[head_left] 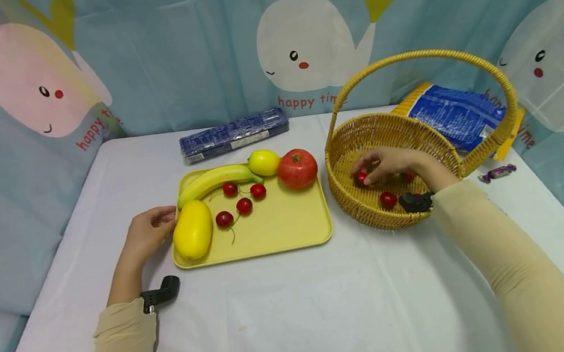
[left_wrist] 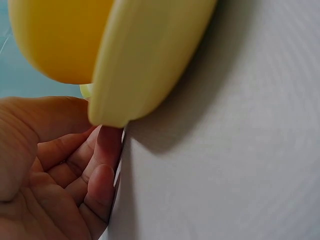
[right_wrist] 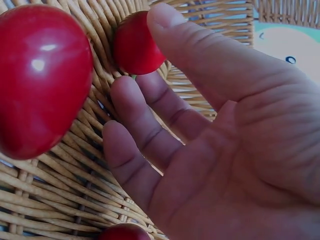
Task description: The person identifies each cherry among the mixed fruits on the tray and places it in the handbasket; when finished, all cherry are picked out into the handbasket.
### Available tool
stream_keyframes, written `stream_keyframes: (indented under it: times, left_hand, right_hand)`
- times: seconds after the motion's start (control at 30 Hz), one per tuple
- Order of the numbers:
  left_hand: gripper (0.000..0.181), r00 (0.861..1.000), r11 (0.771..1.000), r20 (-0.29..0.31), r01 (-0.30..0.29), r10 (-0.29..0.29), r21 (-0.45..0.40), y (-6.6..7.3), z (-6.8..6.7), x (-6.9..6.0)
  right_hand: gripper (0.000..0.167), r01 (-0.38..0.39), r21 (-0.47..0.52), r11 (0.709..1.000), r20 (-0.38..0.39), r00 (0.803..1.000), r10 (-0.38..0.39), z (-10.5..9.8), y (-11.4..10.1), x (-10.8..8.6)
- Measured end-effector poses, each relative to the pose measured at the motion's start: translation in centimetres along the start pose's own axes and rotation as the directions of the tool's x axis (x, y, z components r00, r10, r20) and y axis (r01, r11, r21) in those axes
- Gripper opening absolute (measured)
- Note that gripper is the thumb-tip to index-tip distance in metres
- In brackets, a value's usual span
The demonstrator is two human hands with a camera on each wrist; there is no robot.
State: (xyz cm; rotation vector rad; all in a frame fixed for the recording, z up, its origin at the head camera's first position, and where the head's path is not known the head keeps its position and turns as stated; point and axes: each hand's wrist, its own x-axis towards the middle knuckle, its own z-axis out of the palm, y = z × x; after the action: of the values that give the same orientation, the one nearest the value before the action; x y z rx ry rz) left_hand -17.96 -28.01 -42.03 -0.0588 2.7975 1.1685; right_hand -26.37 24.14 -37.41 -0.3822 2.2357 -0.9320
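Note:
At the left end of a yellow tray [head_left: 279,231], my left hand [head_left: 145,236] pinches its rim, thumb above and fingers below in the left wrist view. Beside it on the tray lies a yellow oblong fruit [head_left: 193,230]. A banana [head_left: 214,181], a lemon [head_left: 264,163], a red apple [head_left: 298,169] and several cherries [head_left: 244,206] share the tray. Inside the wicker basket [head_left: 354,204], my right hand [head_left: 392,164] pinches a cherry [right_wrist: 135,45] between thumb and fingers. Other cherries [head_left: 388,200] lie in the basket, some partly hidden by the hand and wrist.
The basket's tall handle [head_left: 417,55] arches over the right hand. Behind the tray lies a dark blue package [head_left: 234,134]. A blue and yellow bag [head_left: 461,112] and a purple wrapped candy [head_left: 498,173] lie right of the basket. A curtain [head_left: 176,52] hangs behind the table.

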Motion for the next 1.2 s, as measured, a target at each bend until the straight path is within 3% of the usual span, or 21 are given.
stream_keyframes:
  times: [0.37, 0.6, 0.9, 1.2]
  left_hand:
    - [0.040, 1.000, 1.000, 0.004, 0.006, -0.006, 0.000, -0.1, 0.0, 0.0]
    - [0.041, 1.000, 1.000, 0.011, 0.007, -0.007, 0.000, 0.1, 0.0, 0.1]
    - [0.041, 1.000, 1.000, -0.006, -0.030, 0.030, 0.008, 0.0, -0.3, 0.2]
    - [0.041, 1.000, 1.000, 0.003, -0.020, 0.020, -0.009, -0.4, 0.0, 0.2]
  right_hand:
    - [0.045, -0.010, -0.054, 0.999, -0.032, 0.999, 0.008, -0.4, -1.2, -1.0]
    - [0.046, 0.031, -0.075, 0.997, -0.123, 0.992, -0.040, -0.7, -1.9, -2.3]
    - [0.045, 0.086, -0.056, 0.995, -0.232, 0.968, -0.097, -1.1, -4.3, -3.7]
    - [0.034, 0.249, -0.054, 0.967, -0.304, 0.919, -0.253, 0.6, -8.5, -4.3]
